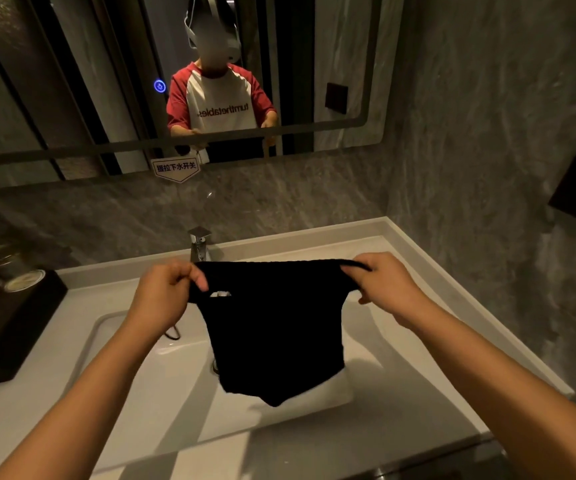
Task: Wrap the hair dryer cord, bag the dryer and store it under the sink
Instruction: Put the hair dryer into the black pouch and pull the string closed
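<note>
Both hands are closed on the top of a black drawstring bag (274, 327), held up in the air over the white sink basin (355, 327). The left hand (167, 289) pinches the bag's left upper corner between thumb and curled fingers; the right hand (383, 282) grips the right upper corner, with a thin black drawstring (355, 264) running over its fingers. The bag is soft, matte fabric, stretched wide along its gathered top edge and hanging down to a crumpled point. It hides most of the basin's middle, and whether anything is inside it cannot be told.

Just beyond the bag's top edge stands a square chrome faucet (199, 244). On the counter at far left sits a dark box (16, 317) holding round-lidded containers. A rounded mirror (175, 81) hangs on the grey marbled wall.
</note>
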